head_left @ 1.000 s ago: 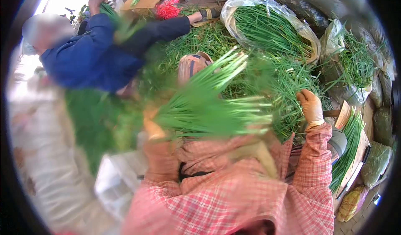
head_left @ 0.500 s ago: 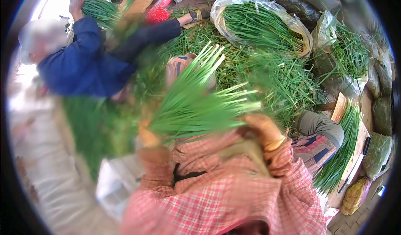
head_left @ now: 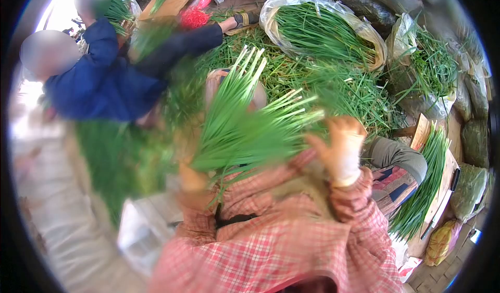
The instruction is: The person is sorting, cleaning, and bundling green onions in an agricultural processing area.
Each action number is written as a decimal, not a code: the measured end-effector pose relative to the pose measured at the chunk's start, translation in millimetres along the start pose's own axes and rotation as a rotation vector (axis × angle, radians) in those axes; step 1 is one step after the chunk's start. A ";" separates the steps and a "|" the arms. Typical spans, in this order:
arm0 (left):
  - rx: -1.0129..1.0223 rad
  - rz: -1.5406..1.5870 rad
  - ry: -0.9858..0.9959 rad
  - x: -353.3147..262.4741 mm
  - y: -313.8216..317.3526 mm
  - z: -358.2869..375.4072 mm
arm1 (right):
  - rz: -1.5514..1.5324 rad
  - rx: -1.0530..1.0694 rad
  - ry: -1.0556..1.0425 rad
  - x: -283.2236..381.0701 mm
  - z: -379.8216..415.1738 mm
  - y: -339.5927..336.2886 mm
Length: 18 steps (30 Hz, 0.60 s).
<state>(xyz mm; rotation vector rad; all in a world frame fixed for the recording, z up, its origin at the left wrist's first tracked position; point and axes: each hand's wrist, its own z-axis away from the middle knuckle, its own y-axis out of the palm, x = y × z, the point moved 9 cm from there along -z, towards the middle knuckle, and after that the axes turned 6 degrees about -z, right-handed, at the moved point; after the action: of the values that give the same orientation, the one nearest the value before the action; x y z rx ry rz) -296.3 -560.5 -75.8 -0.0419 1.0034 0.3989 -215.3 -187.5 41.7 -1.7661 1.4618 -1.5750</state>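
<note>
A loose bunch of chives [head_left: 250,129], long green leaves with pale white ends, fans out in two sheaves above my lap. My left hand [head_left: 191,177], in an orange glove, holds the bunch at its lower left; leaves and blur cover part of its fingers. Just right of the pale ends, my gloved right hand [head_left: 341,144] is raised, thumb apart from the fingers, with nothing in it. A few leaves hang down over my checked sleeve.
Cut greens [head_left: 349,97] litter the ground ahead. A plastic bag [head_left: 383,53] of chives stands beyond. On the right, more chives [head_left: 424,181] lie on a board beside a knife [head_left: 442,207]. A co-worker in a blue jacket [head_left: 104,92] sits at left, handling greens.
My right hand has let go of the bunch's right side and risen, its fingers opening. The bunch stays in my left hand. The co-worker's raised hand has shifted slightly.
</note>
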 end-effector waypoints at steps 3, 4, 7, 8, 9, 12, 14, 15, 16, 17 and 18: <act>0.021 0.004 0.015 22.3 -38.1 -38.0 | -0.153 0.010 0.110 -5.1 3.5 54.1; 0.028 -0.025 0.057 30.7 -56.6 -51.6 | -0.348 0.094 0.260 -17.2 10.0 81.7; 0.039 -0.087 0.162 39.9 -84.2 -69.7 | -0.905 0.289 0.597 -7.9 19.1 109.6; 0.021 0.042 0.060 30.9 -59.6 -48.0 | -1.082 0.342 0.694 1.0 21.6 107.6; -0.009 0.175 -0.038 21.6 -34.4 -25.1 | -1.146 0.363 0.701 7.1 20.9 100.9; -0.063 0.106 -0.036 23.0 -38.9 -34.0 | -1.051 0.276 0.529 -13.0 32.4 104.0; -0.097 0.185 -0.053 7.8 -16.8 -16.0 | -1.000 0.193 0.194 -4.7 28.4 67.6; -0.118 0.225 -0.059 3.8 -10.2 -8.3 | -1.275 0.266 0.326 -10.4 33.1 66.1; -0.122 0.209 -0.014 1.7 -11.6 -9.9 | -1.548 0.344 0.464 -15.7 39.8 66.5; -0.126 0.192 0.033 1.6 -16.0 -14.4 | -1.695 0.346 0.678 -31.3 48.2 67.1; -0.130 0.175 0.080 2.9 -22.8 -20.1 | -1.831 0.346 0.901 -41.0 58.6 68.6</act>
<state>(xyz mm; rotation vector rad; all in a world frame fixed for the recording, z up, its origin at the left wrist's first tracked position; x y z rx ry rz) -303.4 -585.1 -92.5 -0.0884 1.0630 0.6268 -187.9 -201.1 -52.6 -2.1474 -1.0075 -3.2755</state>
